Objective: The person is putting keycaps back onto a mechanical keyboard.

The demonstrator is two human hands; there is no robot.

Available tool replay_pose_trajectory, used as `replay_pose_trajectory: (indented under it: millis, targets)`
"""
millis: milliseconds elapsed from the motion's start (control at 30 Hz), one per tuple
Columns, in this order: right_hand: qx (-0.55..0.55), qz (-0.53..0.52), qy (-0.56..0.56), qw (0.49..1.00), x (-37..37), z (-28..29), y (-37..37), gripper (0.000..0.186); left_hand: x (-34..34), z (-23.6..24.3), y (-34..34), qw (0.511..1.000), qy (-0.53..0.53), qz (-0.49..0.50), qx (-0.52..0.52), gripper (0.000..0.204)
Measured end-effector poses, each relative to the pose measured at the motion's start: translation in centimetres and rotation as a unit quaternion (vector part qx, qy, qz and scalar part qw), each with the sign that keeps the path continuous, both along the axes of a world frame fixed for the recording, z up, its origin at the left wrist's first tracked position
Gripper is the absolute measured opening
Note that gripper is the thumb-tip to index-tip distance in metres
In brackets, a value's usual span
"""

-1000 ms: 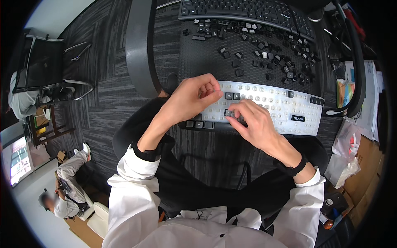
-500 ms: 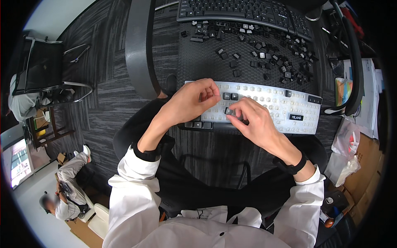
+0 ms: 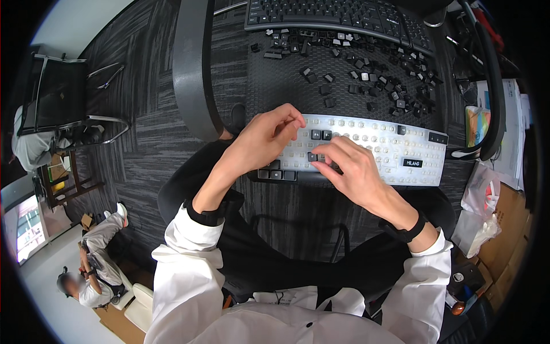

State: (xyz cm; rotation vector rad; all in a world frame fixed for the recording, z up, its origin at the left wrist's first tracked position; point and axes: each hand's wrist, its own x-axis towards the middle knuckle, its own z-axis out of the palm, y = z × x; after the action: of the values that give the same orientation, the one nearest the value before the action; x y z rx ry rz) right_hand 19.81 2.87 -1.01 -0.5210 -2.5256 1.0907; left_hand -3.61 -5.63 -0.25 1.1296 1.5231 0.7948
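A white keyboard [image 3: 366,166] with most of its keycaps off lies across the front of the chair seat. My right hand [image 3: 349,166] is over its middle, with thumb and index finger at either side of a black keycap [image 3: 312,156] on the board. Above the board's left part, my left hand [image 3: 263,137] is curled, its thumb close to the index finger; what it holds, if anything, is hidden. Two black keycaps [image 3: 321,135] sit fitted between my hands. More black keycaps [image 3: 276,174] line the lower left edge.
Many loose keycaps [image 3: 395,94] lie scattered on the black textured seat [image 3: 275,86]. A full black keyboard [image 3: 332,16] is at the far edge. Chair armrests [image 3: 195,74] rise at both sides. A seated person [image 3: 97,258] is at the lower left.
My right hand has brought the keycap slightly left and down onto the board. The left hand's fingers have shifted a little upward.
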Motion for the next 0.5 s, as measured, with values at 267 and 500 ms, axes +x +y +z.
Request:
replay_pose_trajectory:
  millis: [267,500]
  targets:
    - [0.015,-0.003,-0.004,1.000,-0.06,-0.18,-0.03,0.020,-0.03,0.14,0.05,1.000,-0.020,-0.003,0.012,0.013]
    - [-0.026,-0.021,-0.033,0.999,-0.07,0.28,-0.05,0.019,0.76,0.64,-0.09,0.999,0.022,-0.024,-0.021,0.020]
